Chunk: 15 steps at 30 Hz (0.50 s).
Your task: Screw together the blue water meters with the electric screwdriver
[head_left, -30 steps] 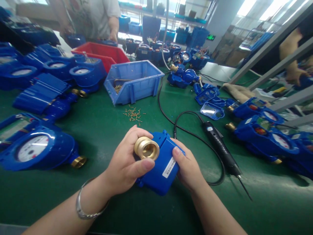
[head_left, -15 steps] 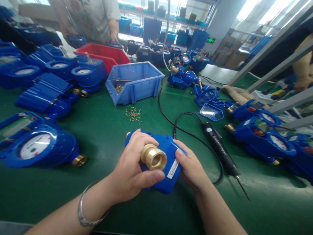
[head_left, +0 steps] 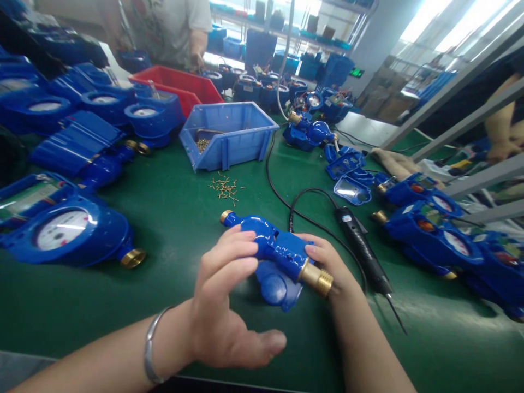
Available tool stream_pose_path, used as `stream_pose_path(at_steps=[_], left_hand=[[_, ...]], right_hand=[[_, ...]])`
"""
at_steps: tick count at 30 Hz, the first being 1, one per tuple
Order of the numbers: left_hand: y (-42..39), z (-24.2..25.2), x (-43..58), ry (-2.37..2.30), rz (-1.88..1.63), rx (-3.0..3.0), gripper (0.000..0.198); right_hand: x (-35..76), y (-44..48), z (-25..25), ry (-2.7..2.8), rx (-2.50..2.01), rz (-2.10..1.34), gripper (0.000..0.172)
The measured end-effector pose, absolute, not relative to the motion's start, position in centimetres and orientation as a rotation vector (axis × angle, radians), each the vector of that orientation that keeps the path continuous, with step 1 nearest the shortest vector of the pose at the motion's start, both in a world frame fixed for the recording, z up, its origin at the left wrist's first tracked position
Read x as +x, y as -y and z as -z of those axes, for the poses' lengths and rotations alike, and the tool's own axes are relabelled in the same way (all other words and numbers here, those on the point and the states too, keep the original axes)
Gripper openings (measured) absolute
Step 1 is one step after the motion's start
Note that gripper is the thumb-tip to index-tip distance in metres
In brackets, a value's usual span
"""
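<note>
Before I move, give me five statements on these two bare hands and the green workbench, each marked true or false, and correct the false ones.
1. The left hand is open, its thumb spread from its fingers. True.
2. A black corded electric screwdriver lies to the left of both hands. False: it lies to their right.
3. The right hand holds a glossy blue meter with brass pipe ends. True.
4. The small brass-coloured screws are all inside the open blue plastic bin. False: a loose scatter lies in front of it on the green workbench.
5. A silver-coloured metal bangle circles the right wrist. False: it circles the left wrist.
</note>
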<state>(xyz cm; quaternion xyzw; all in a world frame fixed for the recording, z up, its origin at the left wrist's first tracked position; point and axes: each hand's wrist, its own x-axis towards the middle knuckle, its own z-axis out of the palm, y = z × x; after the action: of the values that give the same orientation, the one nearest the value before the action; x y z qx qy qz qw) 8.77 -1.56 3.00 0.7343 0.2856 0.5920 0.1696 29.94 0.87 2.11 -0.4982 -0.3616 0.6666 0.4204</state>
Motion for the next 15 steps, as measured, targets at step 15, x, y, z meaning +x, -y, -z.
stream_pose_path(at_steps=[15], left_hand=[[1.8,0.2,5.6,-0.62,-1.553,2.865,0.026]], right_hand=[[30.6,0.2,-1.1,0.954,-1.123,-1.563,0.043]])
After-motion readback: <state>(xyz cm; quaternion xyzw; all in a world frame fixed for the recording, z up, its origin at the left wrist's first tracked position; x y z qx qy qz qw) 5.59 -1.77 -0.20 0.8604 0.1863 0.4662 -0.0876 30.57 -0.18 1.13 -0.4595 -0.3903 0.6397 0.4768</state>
